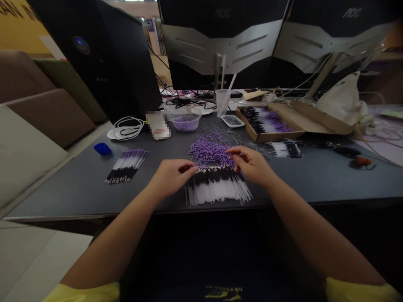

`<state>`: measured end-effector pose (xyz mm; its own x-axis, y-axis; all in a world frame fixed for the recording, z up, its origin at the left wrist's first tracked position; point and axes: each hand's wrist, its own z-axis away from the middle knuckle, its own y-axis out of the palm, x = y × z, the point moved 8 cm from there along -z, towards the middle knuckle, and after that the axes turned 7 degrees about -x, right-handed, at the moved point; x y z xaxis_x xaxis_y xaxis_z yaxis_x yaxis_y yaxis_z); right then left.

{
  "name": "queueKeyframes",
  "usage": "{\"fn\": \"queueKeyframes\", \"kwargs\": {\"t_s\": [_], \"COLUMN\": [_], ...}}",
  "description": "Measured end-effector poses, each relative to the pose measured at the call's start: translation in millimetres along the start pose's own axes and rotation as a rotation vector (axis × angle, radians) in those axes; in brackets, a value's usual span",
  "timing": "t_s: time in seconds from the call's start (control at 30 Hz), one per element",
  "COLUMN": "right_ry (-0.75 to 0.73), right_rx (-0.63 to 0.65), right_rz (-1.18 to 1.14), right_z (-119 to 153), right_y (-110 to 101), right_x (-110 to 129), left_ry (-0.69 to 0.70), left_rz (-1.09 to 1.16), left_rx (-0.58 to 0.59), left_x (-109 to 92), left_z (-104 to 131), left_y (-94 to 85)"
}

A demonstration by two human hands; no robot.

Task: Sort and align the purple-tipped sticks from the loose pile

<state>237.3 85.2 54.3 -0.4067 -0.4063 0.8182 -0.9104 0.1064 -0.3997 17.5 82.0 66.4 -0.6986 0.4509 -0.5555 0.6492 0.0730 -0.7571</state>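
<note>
My left hand (174, 175) is closed in a pinch at the upper left end of a row of thin black-and-white sticks (218, 188). These lie side by side near the table's front edge, with their light metallic tips pointing away from me. Just behind the row is a loose heap of short purple tubes (206, 149). My right hand (250, 164) hovers at the heap's right side, thumb and fingers drawn together. Whatever either hand pinches is too small to make out. A separate bundle of purple, white and black sticks (127, 165) lies to the left.
Behind the heap stand a clear bowl of purple pieces (185, 121), a small tray (232, 121) and a plastic cup (221, 102). An open cardboard box (277, 135) holds several finished-looking sticks. A blue cap-like object (102, 148), a coiled cable (127, 128) and monitors (220, 37) surround the area.
</note>
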Motion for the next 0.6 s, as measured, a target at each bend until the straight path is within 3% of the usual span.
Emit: {"fn": "queueKeyframes", "kwargs": {"t_s": [0.1, 0.17, 0.4, 0.6], "right_ry": [-0.053, -0.069, -0.163, -0.301], "right_rx": [0.065, 0.077, 0.093, 0.106], "right_rz": [0.000, -0.008, 0.042, 0.106], "right_z": [9, 14, 28, 33], "right_y": [11, 14, 8, 5], "right_x": [18, 30, 66, 79], "left_ry": [0.215, 0.286, 0.247, 0.422], "left_rz": [-0.184, -0.242, -0.340, -0.433], "left_rx": [0.010, 0.045, 0.260, 0.228], "left_x": [-23, -33, -48, -62], "left_z": [5, 9, 28, 38], "left_y": [-0.8, 0.9, 10.8, 10.1]}}
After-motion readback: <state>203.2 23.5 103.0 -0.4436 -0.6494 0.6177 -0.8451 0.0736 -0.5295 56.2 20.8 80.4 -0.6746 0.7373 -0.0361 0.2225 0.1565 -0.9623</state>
